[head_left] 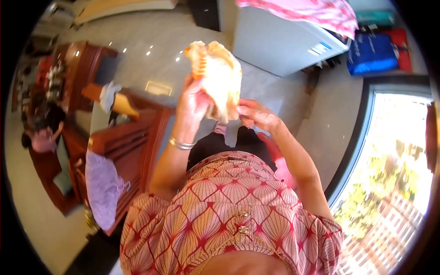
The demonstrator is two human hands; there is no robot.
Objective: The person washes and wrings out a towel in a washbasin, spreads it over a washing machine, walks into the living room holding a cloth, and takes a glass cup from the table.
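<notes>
Held up in front of me is a pale cream thing with an orange, ribbed edge. Strong light washes out its middle, so I cannot make out its kind. My left hand is closed on its lower left side, with the thumb lying against it. A silver-coloured bangle circles that wrist. My right hand has its fingers bent together at the lower right edge, pinching or touching it there. Part of those fingertips is hidden behind the thing.
To my left stands a wooden chair with a lilac cloth over it. Another person is farther left. A grey cabinet-like box under a pink cloth stands ahead, with a blue bag beside it. A bright window is right.
</notes>
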